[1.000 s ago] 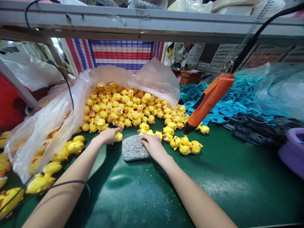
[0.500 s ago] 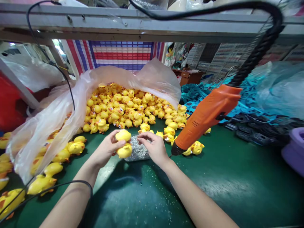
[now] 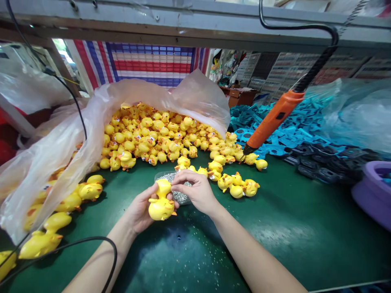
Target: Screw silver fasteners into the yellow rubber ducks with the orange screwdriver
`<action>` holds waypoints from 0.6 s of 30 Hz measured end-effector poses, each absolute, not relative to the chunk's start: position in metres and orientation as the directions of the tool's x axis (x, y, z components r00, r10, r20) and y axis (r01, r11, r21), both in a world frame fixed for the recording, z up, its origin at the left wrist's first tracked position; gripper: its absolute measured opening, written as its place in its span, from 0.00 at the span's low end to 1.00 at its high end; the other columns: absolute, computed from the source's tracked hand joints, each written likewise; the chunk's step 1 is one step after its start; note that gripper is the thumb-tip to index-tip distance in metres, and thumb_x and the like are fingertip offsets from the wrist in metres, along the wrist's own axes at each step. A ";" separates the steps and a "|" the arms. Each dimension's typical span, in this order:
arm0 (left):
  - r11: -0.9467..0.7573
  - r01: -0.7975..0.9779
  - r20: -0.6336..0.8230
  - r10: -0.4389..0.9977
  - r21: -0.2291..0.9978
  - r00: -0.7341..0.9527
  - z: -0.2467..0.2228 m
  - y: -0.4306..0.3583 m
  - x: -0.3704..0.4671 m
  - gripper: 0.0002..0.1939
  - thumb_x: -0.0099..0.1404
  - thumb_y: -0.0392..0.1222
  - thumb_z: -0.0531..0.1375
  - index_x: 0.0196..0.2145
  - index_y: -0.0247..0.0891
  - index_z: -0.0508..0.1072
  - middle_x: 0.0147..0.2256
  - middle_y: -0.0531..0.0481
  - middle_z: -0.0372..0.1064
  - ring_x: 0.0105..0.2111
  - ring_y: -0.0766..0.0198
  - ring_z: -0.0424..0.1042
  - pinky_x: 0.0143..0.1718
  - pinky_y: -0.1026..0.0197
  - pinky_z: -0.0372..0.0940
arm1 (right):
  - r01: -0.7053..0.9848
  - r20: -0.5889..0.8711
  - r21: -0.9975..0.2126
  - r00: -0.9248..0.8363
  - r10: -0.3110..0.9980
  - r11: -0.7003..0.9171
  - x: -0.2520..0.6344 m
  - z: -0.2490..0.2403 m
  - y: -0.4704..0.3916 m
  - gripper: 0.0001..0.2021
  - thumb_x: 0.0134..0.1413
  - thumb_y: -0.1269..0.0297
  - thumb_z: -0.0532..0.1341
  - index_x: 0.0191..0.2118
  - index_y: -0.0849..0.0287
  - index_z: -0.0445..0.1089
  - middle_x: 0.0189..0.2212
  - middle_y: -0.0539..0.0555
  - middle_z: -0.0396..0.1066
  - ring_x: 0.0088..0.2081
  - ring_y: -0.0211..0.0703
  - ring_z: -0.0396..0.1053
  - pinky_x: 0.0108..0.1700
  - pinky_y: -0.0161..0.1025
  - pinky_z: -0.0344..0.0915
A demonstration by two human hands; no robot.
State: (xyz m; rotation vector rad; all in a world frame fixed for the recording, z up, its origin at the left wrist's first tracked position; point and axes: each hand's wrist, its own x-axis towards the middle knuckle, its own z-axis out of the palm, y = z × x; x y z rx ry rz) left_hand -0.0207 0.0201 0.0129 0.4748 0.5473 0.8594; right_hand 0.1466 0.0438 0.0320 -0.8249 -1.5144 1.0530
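A yellow toy duck [image 3: 161, 207] with an orange beak lies in my left hand [image 3: 141, 209], whose fingers are closed round it. The duck's rounder end [image 3: 163, 188] points up and away from me. Pinched fingertips of my right hand [image 3: 195, 190] meet the duck's right side; whatever they hold is too small to make out. Just behind both hands sits a clear tray [image 3: 159, 176] of small silvery screws [image 3: 181, 197], partly covered by my right hand.
Yellow ducks [image 3: 152, 138] are heaped at the back under a plastic sheet [image 3: 195, 95]. An orange electric screwdriver [image 3: 271, 122] hangs at the right, its tip near several loose ducks. Blue parts [image 3: 293, 126], black parts [image 3: 326, 167] and a purple tub [image 3: 374, 195] stand farther right. A black cable [image 3: 100, 239] crosses my left forearm.
My left hand has turned the duck and brought it slightly closer. My right hand has moved from above the tray to the duck. The hanging screwdriver has swung away toward the back.
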 end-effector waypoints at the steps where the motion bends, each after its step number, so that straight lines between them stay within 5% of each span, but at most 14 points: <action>1: 0.567 -0.565 -0.254 0.804 0.600 0.537 0.012 0.020 -0.021 0.14 0.58 0.47 0.65 0.35 0.33 0.72 0.26 0.49 0.71 0.31 0.56 0.77 0.33 0.58 0.71 | -0.037 0.363 -0.931 -0.213 0.907 0.364 0.147 0.032 0.044 0.04 0.41 0.64 0.71 0.23 0.54 0.77 0.26 0.50 0.74 0.32 0.40 0.70 0.37 0.39 0.67; 6: 0.557 -0.487 -0.262 0.795 0.673 0.547 0.010 0.017 -0.023 0.20 0.52 0.51 0.69 0.35 0.33 0.72 0.28 0.46 0.74 0.27 0.55 0.77 0.28 0.59 0.71 | -0.100 0.217 -0.976 -0.344 0.914 0.194 0.151 0.033 0.045 0.13 0.36 0.54 0.73 0.23 0.57 0.74 0.26 0.49 0.72 0.30 0.38 0.69 0.36 0.38 0.67; 10: 0.582 -0.491 -0.320 0.794 0.649 0.518 0.013 0.018 -0.022 0.17 0.55 0.46 0.67 0.37 0.30 0.73 0.30 0.42 0.76 0.30 0.52 0.78 0.30 0.56 0.73 | 0.191 0.153 -0.956 -0.328 0.932 0.224 0.157 0.026 0.054 0.18 0.45 0.47 0.67 0.29 0.59 0.71 0.28 0.50 0.73 0.31 0.39 0.70 0.35 0.38 0.67; 13: 0.582 -0.542 -0.377 0.811 0.606 0.448 0.018 0.022 -0.020 0.14 0.64 0.44 0.58 0.40 0.29 0.73 0.30 0.41 0.75 0.31 0.52 0.78 0.31 0.54 0.73 | 0.417 0.169 -0.870 -0.249 0.954 0.263 0.159 0.016 0.062 0.11 0.54 0.55 0.63 0.31 0.60 0.71 0.31 0.53 0.74 0.34 0.41 0.70 0.38 0.40 0.65; 18: 0.534 -0.543 -0.419 0.846 0.649 0.330 0.023 0.022 -0.015 0.15 0.68 0.45 0.51 0.39 0.29 0.71 0.26 0.44 0.72 0.24 0.58 0.76 0.25 0.60 0.70 | 0.664 0.141 -0.697 -0.244 0.959 0.271 0.154 0.002 0.063 0.05 0.46 0.74 0.67 0.25 0.60 0.72 0.31 0.54 0.74 0.40 0.48 0.68 0.48 0.49 0.54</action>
